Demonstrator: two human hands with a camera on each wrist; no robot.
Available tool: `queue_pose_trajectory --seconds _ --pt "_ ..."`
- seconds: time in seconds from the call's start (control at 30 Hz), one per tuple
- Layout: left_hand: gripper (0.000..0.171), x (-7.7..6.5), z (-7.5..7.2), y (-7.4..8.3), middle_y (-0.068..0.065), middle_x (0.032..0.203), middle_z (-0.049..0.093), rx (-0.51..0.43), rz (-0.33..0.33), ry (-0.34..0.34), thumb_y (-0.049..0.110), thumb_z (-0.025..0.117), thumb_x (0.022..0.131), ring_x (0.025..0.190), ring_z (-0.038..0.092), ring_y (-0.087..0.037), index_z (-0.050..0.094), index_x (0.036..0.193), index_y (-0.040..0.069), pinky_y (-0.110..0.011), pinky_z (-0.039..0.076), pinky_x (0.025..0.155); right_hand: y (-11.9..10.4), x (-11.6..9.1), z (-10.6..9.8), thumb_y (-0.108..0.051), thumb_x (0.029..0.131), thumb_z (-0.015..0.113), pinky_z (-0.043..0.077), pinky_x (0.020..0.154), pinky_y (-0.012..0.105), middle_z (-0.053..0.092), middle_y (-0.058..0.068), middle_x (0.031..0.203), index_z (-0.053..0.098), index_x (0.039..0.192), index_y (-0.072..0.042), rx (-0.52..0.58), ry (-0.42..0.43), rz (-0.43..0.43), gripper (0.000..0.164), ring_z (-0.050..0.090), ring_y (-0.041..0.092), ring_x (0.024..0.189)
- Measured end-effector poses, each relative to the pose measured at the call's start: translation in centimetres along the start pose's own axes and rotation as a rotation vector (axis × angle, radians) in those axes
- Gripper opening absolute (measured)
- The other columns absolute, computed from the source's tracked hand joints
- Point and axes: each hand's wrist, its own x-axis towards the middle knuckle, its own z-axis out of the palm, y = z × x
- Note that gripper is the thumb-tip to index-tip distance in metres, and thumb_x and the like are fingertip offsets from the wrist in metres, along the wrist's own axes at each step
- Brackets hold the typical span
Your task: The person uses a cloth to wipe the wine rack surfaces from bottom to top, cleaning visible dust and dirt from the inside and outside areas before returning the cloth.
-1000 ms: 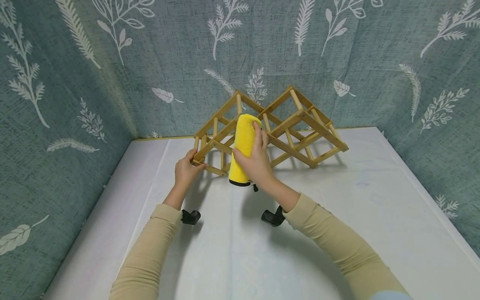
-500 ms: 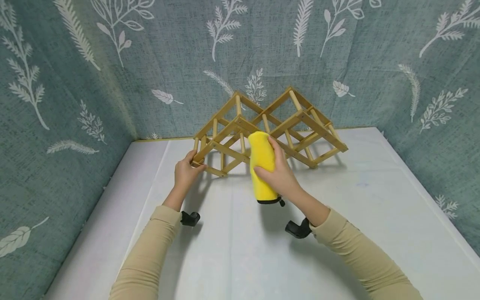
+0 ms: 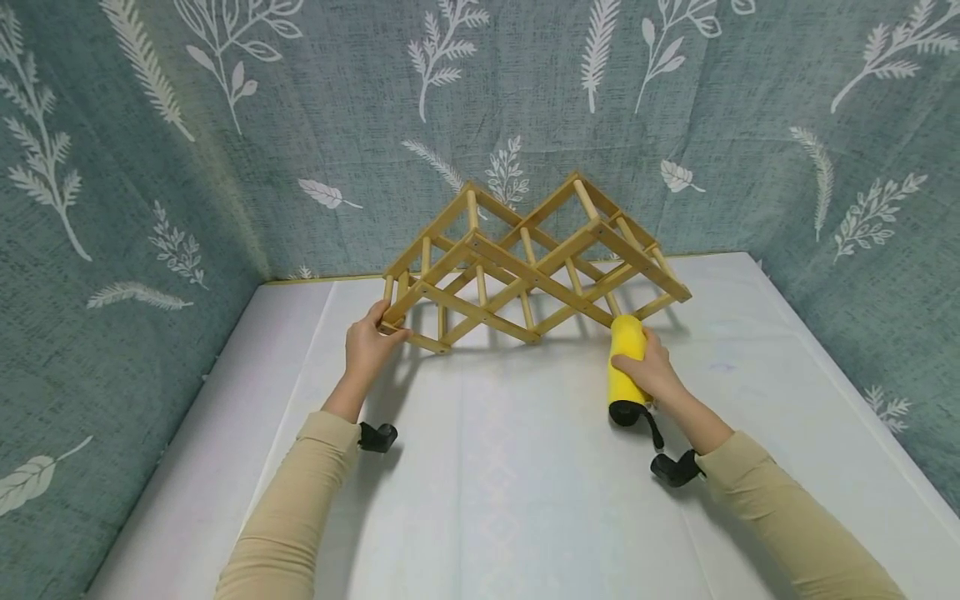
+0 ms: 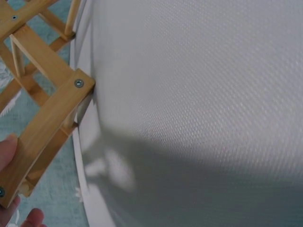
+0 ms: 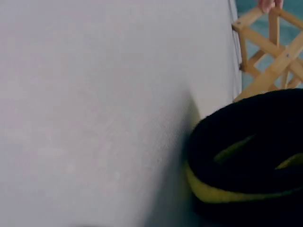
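A folding wooden wine rack (image 3: 536, 279) with criss-cross slats and dowels stands at the back of the white surface. My left hand (image 3: 367, 346) grips its lower left end, thumb on the near slat; part of that hand shows beside the slat (image 4: 47, 137) in the left wrist view. My right hand (image 3: 656, 367) holds a fuzzy yellow cloth roll (image 3: 627, 354), thumb on its near side. The roll's far end overlaps the rack's lower right part in the head view. Its black-edged near end (image 5: 222, 184), with yellow streaks inside, fills the right wrist view's lower right corner.
A white-covered surface (image 3: 525, 467) lies under the hands, with teal leaf-patterned cloth walls (image 3: 337, 100) at the back and sides. Black wrist mounts (image 3: 377, 437) stick out below each hand. A black strap (image 3: 654, 427) hangs from the roll.
My right hand has carried the yellow cloth roll from in front of the rack's middle to its right end, lower and nearer the surface. The left hand keeps hold of the rack.
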Motion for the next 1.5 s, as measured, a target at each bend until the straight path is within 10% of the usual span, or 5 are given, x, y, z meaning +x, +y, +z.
queue_pose_trajectory --seconds 1.5 --pt "0.063 0.1 -0.1 -0.1 -0.02 0.112 0.063 0.024 -0.012 0.007 0.017 0.074 0.077 0.099 0.058 -0.038 0.048 0.133 0.006 -0.047 0.044 0.086 -14.7 -2.1 6.5 -0.028 0.084 0.059 0.044 0.084 0.043 0.028 0.013 0.139 0.0 0.147 -0.029 0.255 -0.092 -0.193 0.086 0.045 0.031 0.112"
